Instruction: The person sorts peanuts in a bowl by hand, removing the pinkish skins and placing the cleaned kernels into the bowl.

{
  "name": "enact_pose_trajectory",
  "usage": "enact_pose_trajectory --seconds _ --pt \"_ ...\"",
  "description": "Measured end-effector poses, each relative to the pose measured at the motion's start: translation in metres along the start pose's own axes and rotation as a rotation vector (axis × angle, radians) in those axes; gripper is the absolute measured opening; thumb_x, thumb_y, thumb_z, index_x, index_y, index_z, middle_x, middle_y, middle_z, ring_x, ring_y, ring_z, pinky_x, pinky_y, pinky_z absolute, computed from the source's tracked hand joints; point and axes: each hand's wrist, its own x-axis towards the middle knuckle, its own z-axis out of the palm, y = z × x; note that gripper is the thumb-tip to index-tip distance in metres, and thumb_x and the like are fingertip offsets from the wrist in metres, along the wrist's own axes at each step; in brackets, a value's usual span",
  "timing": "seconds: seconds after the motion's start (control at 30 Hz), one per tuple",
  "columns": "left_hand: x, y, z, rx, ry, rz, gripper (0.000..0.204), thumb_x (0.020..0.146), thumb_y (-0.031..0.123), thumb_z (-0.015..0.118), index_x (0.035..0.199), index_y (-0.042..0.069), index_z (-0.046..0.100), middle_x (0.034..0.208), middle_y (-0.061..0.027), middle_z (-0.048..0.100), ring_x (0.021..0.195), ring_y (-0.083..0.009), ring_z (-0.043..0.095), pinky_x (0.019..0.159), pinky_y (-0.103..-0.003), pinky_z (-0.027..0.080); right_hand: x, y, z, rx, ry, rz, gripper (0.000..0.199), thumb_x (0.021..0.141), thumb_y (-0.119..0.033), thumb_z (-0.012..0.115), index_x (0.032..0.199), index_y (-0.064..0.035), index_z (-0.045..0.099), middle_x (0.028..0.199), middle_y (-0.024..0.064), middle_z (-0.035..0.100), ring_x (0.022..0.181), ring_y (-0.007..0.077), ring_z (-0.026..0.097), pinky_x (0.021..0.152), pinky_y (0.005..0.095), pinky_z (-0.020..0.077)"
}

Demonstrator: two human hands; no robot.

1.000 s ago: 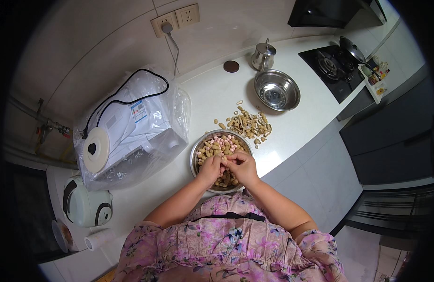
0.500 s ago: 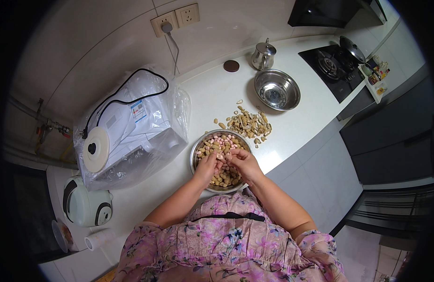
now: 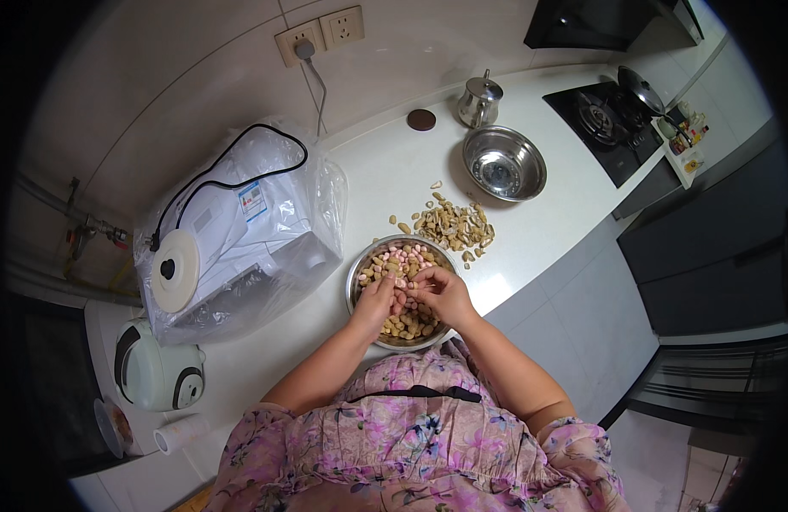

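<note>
A steel bowl (image 3: 352, 294) near the counter's front edge holds peanuts in their shells (image 3: 402, 327) together with pink shelled peanut kernels (image 3: 408, 254). Over its middle, my left hand (image 3: 379, 303) and my right hand (image 3: 443, 295) meet with fingertips pinched together. Between them is a peanut, mostly covered by the fingers; a pale bit of shell or kernel shows at the left fingertips. Just beyond the bowl lies a loose pile of cracked peanut shells (image 3: 458, 225) on the white counter.
An empty steel basin (image 3: 503, 164) stands past the shells, beside a steel pot with a lid (image 3: 479, 101) and a dark round lid (image 3: 421, 119). At left are a plastic-wrapped white appliance (image 3: 249, 230) and a pale rice cooker (image 3: 159, 367). A gas stove (image 3: 603, 124) lies far right.
My right hand's fingers have shifted slightly at the peanut, the wrist a little more bent. Both hands stay over the bowl; the bowl and the shell pile look unchanged.
</note>
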Motion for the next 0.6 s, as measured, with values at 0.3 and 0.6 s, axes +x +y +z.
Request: enact_pose_trajectory --seconds 0.3,0.6 --pt "-0.001 0.003 0.002 -0.066 -0.024 0.003 0.039 0.095 0.036 0.031 0.089 0.003 0.052 0.069 -0.0033 0.050 0.058 -0.0108 0.043 0.053 -0.023 0.036 -0.001 0.000 -0.004 -0.258 -0.008 -0.125 0.015 0.073 0.001 0.066 0.086 -0.0007 0.059 0.076 0.0024 0.057 0.067 0.0086 0.053 0.064 0.0212 0.0458" --pt "-0.003 0.009 0.003 -0.072 -0.001 -0.006 0.038 0.096 0.034 0.031 0.091 0.003 0.052 0.068 -0.0015 0.048 0.057 -0.0097 0.042 0.053 -0.022 0.037 -0.005 -0.024 -0.001 -0.384 0.047 -0.248 0.012 0.079 -0.003 0.059 0.091 -0.0017 0.061 0.080 0.0077 0.057 0.070 0.0133 0.054 0.064 0.0246 0.0441"
